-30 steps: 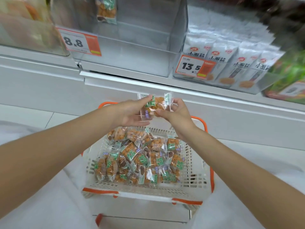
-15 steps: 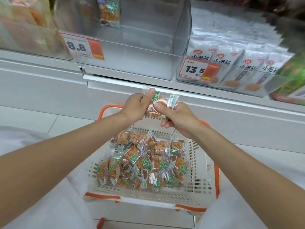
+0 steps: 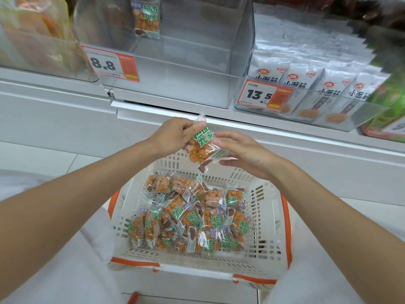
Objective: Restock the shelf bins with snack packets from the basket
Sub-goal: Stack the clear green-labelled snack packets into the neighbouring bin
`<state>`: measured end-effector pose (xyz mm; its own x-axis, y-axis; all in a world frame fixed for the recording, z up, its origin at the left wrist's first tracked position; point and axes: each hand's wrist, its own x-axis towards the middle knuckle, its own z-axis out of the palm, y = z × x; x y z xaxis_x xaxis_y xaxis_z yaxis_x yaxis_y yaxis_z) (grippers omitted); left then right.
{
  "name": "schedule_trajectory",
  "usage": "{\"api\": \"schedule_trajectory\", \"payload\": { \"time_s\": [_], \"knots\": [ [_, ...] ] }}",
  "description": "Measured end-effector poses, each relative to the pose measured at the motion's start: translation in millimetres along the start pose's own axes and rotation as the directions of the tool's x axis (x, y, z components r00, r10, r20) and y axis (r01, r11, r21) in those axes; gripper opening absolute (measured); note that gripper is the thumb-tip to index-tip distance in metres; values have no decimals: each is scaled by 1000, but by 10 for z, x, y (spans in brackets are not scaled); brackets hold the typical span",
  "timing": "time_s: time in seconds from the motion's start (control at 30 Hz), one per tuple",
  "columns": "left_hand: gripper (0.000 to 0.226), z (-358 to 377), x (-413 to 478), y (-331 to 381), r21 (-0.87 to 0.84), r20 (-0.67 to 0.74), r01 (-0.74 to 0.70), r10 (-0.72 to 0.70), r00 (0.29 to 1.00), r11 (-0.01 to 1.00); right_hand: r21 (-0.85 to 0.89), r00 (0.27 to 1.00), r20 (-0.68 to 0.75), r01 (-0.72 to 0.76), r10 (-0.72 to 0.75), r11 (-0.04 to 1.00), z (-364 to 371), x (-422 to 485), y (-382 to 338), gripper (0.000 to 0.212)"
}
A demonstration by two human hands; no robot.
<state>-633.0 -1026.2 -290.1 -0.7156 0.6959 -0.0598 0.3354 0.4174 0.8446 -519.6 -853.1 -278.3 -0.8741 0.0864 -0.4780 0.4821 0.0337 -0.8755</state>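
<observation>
- Change of grip! Half a second ago both hands pinched the snack packet (image 3: 200,148) between them. Now the left hand (image 3: 175,134) alone has it, thumb and fingers pinching the top corner.
- The right hand (image 3: 243,152) has opened up, its fingers loosely spread beside the packet's lower right edge. There is blur there, so I cannot tell whether they touch the wrapper.
- The packet has swung from lying across to hanging at a slant, with the green lettering facing the camera and orange pieces showing through the clear wrapper.
- It hangs in the air over the far rim of the basket (image 3: 266,194), below the front edge of the shelf (image 3: 285,128).
- The basket is white slotted plastic with orange handles, and it sits low between two stretches of white cloth (image 3: 54,270).
- A heap of packets (image 3: 190,216) of the same kind covers the basket's bottom.
- Pale floor tiles (image 3: 32,154) show on the left, and the white shelf runs straight across ahead.
- On the shelf, the middle clear bin (image 3: 186,84) carries an 8.8 price tag (image 3: 109,64) and holds one matching packet (image 3: 146,18), upright at the back.
- Just right of it, a bin of white packets (image 3: 317,84) stands behind a 13.5 price tag (image 3: 263,95).
- The far-left bin (image 3: 39,40) holds orange-toned packs, too blurred to read.
- Green packs (image 3: 390,106) smear past the right edge.
</observation>
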Motion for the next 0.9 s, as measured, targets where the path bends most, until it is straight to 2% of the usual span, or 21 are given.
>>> {"api": "schedule_trajectory", "payload": {
  "time_s": [0.1, 0.23, 0.3, 0.37, 0.43, 0.53, 0.63, 0.7, 0.83, 0.9],
  "knots": [
    [46, -43, 9, 29, -41, -32, 45, -46, 998, 998, -91, 995, -66, 67, -74, 994, 0, 14, 3, 31],
    [35, -195, 86, 121, -266, -72, 152, -177, 982, 952, 25, 979, -159, 130, -124, 991, 28, 64, -22, 18],
    [28, -281, 127, 148, -321, -81, 143, -177, 981, 936, -1, 974, -162, 160, -158, 987, 55, 72, -116, 16],
    [23, -374, 168, 201, -320, -102, 115, -155, 983, 940, -85, 962, -166, 207, -219, 975, 76, 100, -239, 16],
    [27, -507, 235, 276, -333, -135, 75, -126, 983, 940, -118, 944, -188, 251, -269, 961, 97, 152, -406, 19],
    [33, -784, 374, 452, -320, -190, 16, -80, 979, 947, -116, 919, -243, 290, -311, 950, 129, 289, -757, 34],
    [31, -1123, 586, 607, -303, -272, -48, -38, 962, 952, -93, 889, -272, 357, -368, 930, 156, 466, -1157, 21],
    [37, -1370, 749, 661, -278, -313, -73, -19, 950, 958, -98, 874, -267, 395, -407, 913, 171, 607, -1422, 26],
    [35, -1796, 1097, 618, -194, -341, -56, -14, 940, 979, -133, 859, -244, 430, -450, 893, 187, 1060, -1827, 16],
    [44, -1966, 1308, 509, -112, -389, -32, -14, 921, 993, -175, 854, -258, 420, -453, 891, 219, 1408, -1932, 16]
  ]
}}
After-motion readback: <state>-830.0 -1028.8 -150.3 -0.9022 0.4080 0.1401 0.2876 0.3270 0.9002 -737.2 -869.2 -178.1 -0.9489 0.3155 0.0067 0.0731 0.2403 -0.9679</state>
